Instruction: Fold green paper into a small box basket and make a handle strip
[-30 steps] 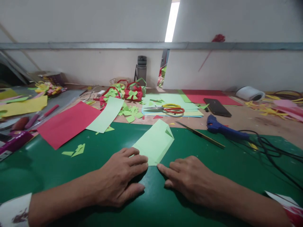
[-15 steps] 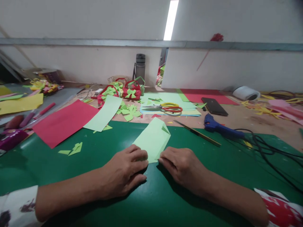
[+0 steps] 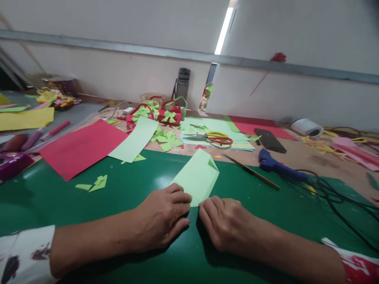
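On the green table mat (image 3: pixel 127 268) lies a light green sheet of paper (image 3: pixel 195 173). Its right edge is folded over in a narrow strip, with a small pocket-like fold at the top right. My left hand (image 3: pixel 168 217) rests its fingers on the sheet's lower left part, the thumb apart on the mat. Curled at the sheet's lower right corner is my right hand (image 3: pixel 223 221); its fingers are pressed together and the fingertips are partly hidden. Beyond the sheet lie scissors (image 3: pixel 217 137) with yellow and red handles and a thin gold-toned stick-like tool (image 3: pixel 251 172).
Red paper (image 3: pixel 84 148), another light green sheet (image 3: pixel 136 140) and green scraps (image 3: pixel 94 183) lie left. Small red paper baskets (image 3: pixel 170 115) and a grey bottle (image 3: pixel 182 85) stand behind. A blue glue gun (image 3: pixel 281 167) with black cable and a phone (image 3: pixel 270 140) are right.
My right hand has slid down along the folded edge to the sheet's bottom corner. My left hand stays on the paper. The whole view has tilted slightly.
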### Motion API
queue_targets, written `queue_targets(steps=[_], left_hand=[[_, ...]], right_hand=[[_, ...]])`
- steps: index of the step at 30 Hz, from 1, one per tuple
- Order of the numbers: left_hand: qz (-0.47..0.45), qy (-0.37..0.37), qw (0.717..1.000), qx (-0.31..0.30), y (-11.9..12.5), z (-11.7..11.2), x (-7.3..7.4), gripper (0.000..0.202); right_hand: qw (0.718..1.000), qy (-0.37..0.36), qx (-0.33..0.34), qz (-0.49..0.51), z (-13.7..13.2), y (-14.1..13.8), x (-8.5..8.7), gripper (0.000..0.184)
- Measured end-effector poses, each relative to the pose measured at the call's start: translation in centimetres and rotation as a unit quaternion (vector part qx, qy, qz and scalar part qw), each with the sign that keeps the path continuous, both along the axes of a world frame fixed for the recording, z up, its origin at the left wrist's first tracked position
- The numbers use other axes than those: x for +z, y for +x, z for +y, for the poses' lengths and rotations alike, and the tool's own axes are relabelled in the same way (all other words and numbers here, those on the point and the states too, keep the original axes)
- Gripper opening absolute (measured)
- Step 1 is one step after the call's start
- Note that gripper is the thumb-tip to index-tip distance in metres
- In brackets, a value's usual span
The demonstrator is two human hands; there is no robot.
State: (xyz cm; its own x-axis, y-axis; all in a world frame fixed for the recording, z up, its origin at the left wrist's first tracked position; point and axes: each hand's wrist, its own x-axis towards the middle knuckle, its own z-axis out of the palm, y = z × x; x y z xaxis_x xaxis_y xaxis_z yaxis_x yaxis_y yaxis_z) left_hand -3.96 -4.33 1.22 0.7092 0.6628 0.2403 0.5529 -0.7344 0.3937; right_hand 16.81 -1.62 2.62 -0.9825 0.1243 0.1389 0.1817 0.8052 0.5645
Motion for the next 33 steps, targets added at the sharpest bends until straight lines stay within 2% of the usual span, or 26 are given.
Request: queue_targets(steps=[4, 8, 12, 16, 20, 25, 29, 33], left_hand=[[0.010, 0.003, 1.000, 0.007, 0.1, 0.0, 0.1, 0.016], [0.007, 0.015, 1.000, 0.006, 0.1, -0.1, 0.2, 0.016], [0.001, 0.025, 1.000, 0.012, 0.0, -0.2, -0.1, 0.015], [0.010, 0.009, 1.000, 0.012, 0.0, -0.2, -0.1, 0.014], [0.019, 0.002, 1.000, 0.010, 0.0, -0.2, 0.1, 0.017], [0.010, 0.019, 1.000, 0.009, -0.3, -0.4, 0.0, 0.021], [0.033, 0.038, 0.999, 0.014, -0.3, -0.5, -0.6, 0.019], [0.070, 0.045, 0.997, 0.009, -0.2, -0.6, -0.6, 0.017]], right_hand=[[1.000, -0.007, 0.025, -0.006, 0.1, 0.2, 0.3, 0.019], [1.000, -0.009, 0.008, -0.010, 0.5, 1.5, 0.0, 0.018], [0.999, -0.027, -0.003, 0.034, 1.1, 2.3, -0.6, 0.019], [0.996, -0.053, 0.010, 0.076, 1.3, 1.6, -1.1, 0.020], [0.996, -0.054, 0.050, 0.043, 1.1, 0.8, -0.7, 0.021], [0.994, -0.075, 0.026, 0.077, 1.2, 1.1, -0.8, 0.023], [0.987, -0.110, 0.023, 0.116, 1.8, 0.9, -1.3, 0.025], [0.980, -0.174, 0.016, 0.099, 2.1, 0.8, -1.0, 0.024]])
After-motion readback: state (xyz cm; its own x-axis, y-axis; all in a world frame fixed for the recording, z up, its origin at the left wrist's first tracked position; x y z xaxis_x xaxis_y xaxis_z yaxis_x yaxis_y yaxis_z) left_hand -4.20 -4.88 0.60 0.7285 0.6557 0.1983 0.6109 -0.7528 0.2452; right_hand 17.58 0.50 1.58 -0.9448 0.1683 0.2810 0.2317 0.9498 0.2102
